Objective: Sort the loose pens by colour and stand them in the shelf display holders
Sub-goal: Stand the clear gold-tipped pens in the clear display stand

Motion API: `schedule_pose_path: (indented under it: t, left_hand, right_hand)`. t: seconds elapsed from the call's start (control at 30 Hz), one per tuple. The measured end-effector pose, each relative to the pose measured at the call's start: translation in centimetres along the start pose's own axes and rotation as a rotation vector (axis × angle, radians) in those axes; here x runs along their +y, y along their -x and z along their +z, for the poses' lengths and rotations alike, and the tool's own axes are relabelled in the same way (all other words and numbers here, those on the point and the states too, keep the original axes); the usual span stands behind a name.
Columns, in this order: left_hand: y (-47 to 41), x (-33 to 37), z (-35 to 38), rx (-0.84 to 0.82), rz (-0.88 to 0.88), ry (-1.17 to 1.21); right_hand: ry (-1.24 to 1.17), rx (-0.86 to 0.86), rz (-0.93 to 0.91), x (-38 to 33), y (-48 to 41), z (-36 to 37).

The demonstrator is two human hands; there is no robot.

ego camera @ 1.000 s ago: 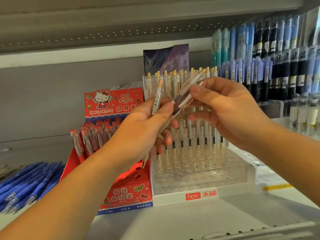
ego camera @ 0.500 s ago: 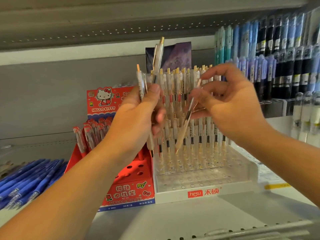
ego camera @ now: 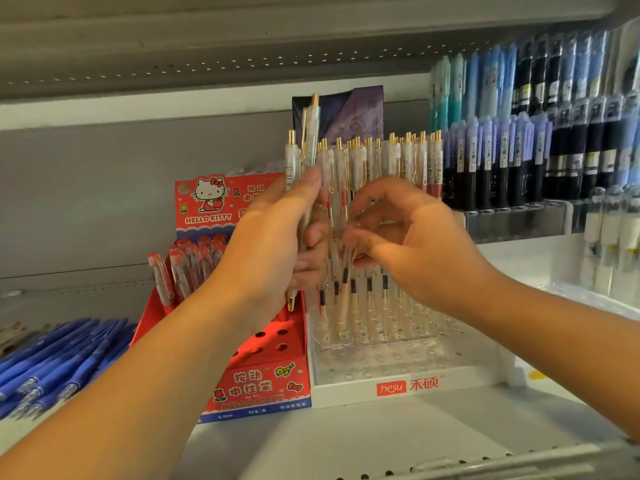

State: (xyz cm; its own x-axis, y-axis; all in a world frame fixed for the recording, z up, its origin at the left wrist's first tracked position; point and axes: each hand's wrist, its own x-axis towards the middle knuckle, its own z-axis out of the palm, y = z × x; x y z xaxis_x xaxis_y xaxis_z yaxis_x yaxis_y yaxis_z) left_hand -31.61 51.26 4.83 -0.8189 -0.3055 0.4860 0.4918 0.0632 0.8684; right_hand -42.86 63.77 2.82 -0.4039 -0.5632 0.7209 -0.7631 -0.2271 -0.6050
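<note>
Two pens (ego camera: 306, 150) left hand (ego camera: 277, 244), pen (ego camera: 344, 276) pinched right hand (ego camera: 415, 244)

Grey back panel (ego camera: 104, 202), white shelf board (ego camera: 346, 438), perforated shelf underside (ego camera: 207, 57) overhead.

Front holes of clear holder (ego camera: 398, 365) are sitting unfilled, reachable from above and front. Standing pens (ego camera: 412, 161) are walling off the back rows. Red Hello Kitty box (ego camera: 256, 386) is sitting tight beside its left side, dark pen rack (ego camera: 519, 220) is crowding the right, upper shelf (ego camera: 242, 39) is capping headroom.
</note>
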Motion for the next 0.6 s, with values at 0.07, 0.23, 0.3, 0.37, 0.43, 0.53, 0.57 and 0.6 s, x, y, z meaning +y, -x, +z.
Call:
schedule_pose_path:
  t: [0.07, 0.23, 0.3, 0.37, 0.43, 0.53, 0.57, 0.6]
  left_hand:
    - [0.0, 0.1, 0.0, -0.034, -0.030, 0.067]
    - [0.0, 0.1, 0.1, -0.001, 0.010, 0.044]
    - [0.0, 0.1, 0.2, 0.017, 0.035, 0.003]
    - [0.0, 0.0, 0.2, 0.019, 0.043, -0.018]
    - [0.1, 0.0, 0.2, 0.005, 0.047, -0.034]
    - [0.1, -0.2, 0.3, -0.032, 0.034, -0.058]
    - [0.1, -0.3, 0.2, -0.048, 0.028, -0.075]
    - [0.1, -0.4, 0.2, -0.066, 0.019, -0.095]
  right_hand:
    - [0.050, -0.075, 0.010, 0.0, 0.1, 0.2]
    - [0.215, -0.110, -0.023, -0.3, 0.0, 0.0]
    - [0.262, -0.117, -0.033, -0.4, 0.1, -0.1]
    - [0.352, -0.148, -0.048, -0.4, 0.2, -0.1]
    - [0.404, -0.160, -0.055, -0.4, 0.2, -0.3]
    - [0.431, -0.124, -0.078, -0.5, 0.2, -0.6]
    - [0.415, -0.102, -0.081, -0.6, 0.1, -0.7]
    - [0.357, -0.075, -0.070, -0.6, 0.0, -0.8]
